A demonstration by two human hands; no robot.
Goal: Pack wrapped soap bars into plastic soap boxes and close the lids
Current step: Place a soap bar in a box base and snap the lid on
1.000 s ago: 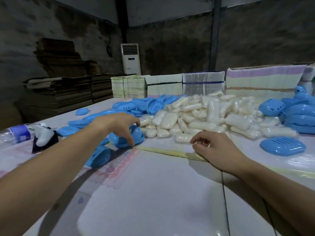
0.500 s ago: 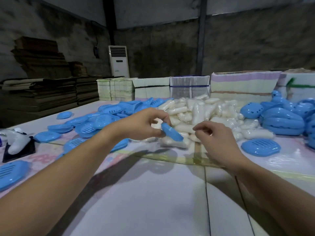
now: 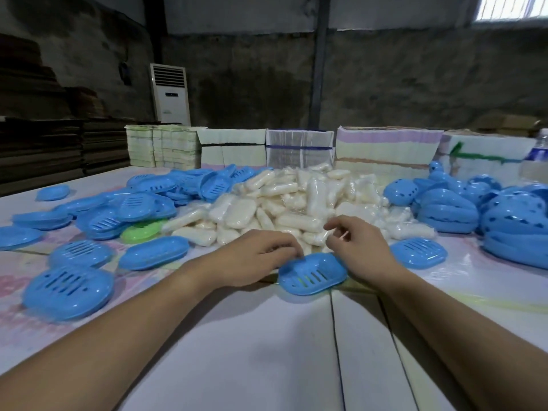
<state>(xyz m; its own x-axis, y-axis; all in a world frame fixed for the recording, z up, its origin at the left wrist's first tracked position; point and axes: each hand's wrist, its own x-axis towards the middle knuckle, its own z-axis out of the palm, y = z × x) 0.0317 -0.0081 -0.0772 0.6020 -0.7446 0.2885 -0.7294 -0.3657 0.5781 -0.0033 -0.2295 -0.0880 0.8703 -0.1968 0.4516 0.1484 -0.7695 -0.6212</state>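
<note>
A blue slotted soap box half [image 3: 312,273] lies on the table right in front of me, slots up. My left hand [image 3: 252,258] rests on its far left edge with the fingers curled over the rim. My right hand [image 3: 358,247] hovers at its right side, fingers bent and apart, touching the near edge of the heap of white wrapped soap bars [image 3: 284,209]. I see nothing held in the right hand. More blue box halves [image 3: 142,203] are piled to the left, and closed blue boxes [image 3: 450,212] are stacked on the right.
Loose blue halves [image 3: 68,289] and a green one [image 3: 142,231] lie at my left, another blue half [image 3: 418,256] at my right. Stacks of flat cartons [image 3: 299,151] line the table's far edge. A white air conditioner [image 3: 170,93] stands at the wall.
My left hand carried the blue box half from the left pile to the middle and set it down on the table. My right hand stayed near the soap heap. My head turned right.
</note>
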